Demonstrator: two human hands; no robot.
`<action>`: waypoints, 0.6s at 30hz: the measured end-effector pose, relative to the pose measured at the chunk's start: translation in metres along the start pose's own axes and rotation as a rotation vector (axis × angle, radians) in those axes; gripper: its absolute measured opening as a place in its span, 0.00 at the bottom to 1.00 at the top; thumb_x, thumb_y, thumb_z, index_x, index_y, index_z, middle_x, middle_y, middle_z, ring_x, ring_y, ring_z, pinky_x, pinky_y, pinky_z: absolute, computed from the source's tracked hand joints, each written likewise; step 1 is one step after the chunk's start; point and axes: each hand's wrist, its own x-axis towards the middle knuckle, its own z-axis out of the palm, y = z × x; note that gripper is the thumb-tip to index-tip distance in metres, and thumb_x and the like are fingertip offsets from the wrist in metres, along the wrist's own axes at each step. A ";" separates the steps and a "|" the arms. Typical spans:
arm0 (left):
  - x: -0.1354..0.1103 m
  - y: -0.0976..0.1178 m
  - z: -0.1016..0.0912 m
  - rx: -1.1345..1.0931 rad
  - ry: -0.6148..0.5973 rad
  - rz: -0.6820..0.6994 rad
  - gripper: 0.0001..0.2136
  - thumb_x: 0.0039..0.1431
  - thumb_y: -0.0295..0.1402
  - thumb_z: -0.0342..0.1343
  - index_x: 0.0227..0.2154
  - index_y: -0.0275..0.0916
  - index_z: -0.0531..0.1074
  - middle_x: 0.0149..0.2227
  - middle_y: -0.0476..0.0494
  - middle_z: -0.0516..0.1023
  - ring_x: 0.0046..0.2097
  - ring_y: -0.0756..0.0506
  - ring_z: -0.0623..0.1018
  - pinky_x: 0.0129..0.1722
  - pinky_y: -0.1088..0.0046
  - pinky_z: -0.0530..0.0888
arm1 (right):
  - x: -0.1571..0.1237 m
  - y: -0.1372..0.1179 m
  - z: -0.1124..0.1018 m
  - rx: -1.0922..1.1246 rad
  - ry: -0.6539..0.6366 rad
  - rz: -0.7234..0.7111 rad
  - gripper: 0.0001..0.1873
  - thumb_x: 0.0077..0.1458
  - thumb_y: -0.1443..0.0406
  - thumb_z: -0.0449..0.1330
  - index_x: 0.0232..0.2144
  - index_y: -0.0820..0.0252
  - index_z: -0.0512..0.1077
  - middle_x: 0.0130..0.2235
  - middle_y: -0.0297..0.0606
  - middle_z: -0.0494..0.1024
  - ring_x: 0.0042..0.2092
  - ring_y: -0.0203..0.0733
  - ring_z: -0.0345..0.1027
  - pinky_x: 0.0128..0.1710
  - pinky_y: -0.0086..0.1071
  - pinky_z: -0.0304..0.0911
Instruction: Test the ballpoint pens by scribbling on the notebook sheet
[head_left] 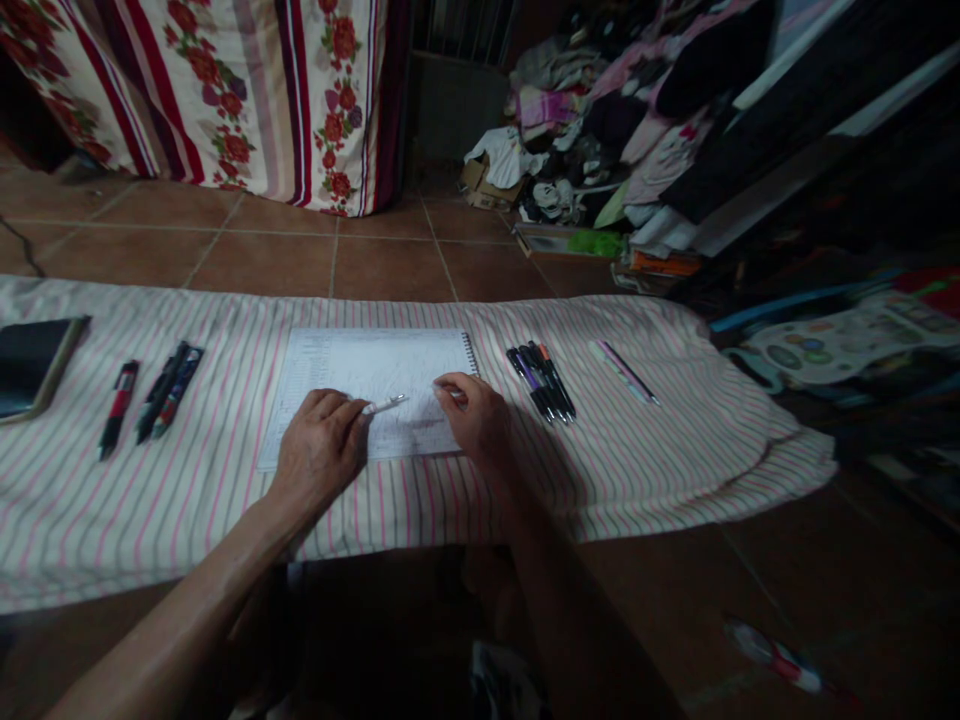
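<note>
A spiral notebook lies open on a pink-striped cloth spread over the tiled floor. My left hand rests on the page, fingers closed around a white pen whose tip points right. My right hand sits on the page's right part, fingers pinched together on something small I cannot make out. Both hands are close, a short gap between them.
Several dark pens lie right of the notebook, with a pink pen farther right. Three pens and a dark book lie at left. A floral sheet hangs behind; piled clothes fill the back right.
</note>
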 end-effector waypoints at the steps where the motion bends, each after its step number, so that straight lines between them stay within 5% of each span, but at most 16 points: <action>1: 0.000 0.000 0.000 0.000 -0.003 -0.002 0.15 0.62 0.35 0.44 0.38 0.33 0.74 0.34 0.38 0.75 0.40 0.41 0.70 0.41 0.60 0.71 | 0.000 -0.001 0.001 0.046 -0.004 -0.001 0.07 0.53 0.68 0.55 0.33 0.58 0.73 0.33 0.39 0.77 0.35 0.40 0.70 0.37 0.32 0.66; 7: 0.000 0.003 0.000 -0.038 -0.031 -0.041 0.15 0.62 0.34 0.43 0.38 0.34 0.74 0.34 0.39 0.75 0.40 0.41 0.70 0.41 0.60 0.70 | -0.001 -0.002 0.002 0.188 -0.014 -0.030 0.10 0.54 0.65 0.52 0.35 0.59 0.73 0.35 0.40 0.78 0.37 0.40 0.72 0.38 0.31 0.66; 11: 0.000 0.002 0.000 -0.079 -0.040 -0.065 0.15 0.62 0.33 0.43 0.39 0.33 0.73 0.35 0.39 0.75 0.41 0.41 0.69 0.41 0.61 0.70 | -0.001 -0.006 0.002 0.293 -0.056 0.061 0.12 0.56 0.64 0.50 0.39 0.59 0.71 0.27 0.33 0.75 0.30 0.36 0.71 0.33 0.29 0.66; 18: 0.001 0.000 0.001 -0.091 -0.045 -0.087 0.15 0.63 0.34 0.42 0.39 0.33 0.73 0.36 0.39 0.75 0.41 0.42 0.69 0.42 0.61 0.70 | -0.001 -0.007 0.006 0.555 -0.128 0.115 0.10 0.54 0.62 0.53 0.34 0.60 0.72 0.25 0.32 0.74 0.28 0.34 0.70 0.29 0.27 0.65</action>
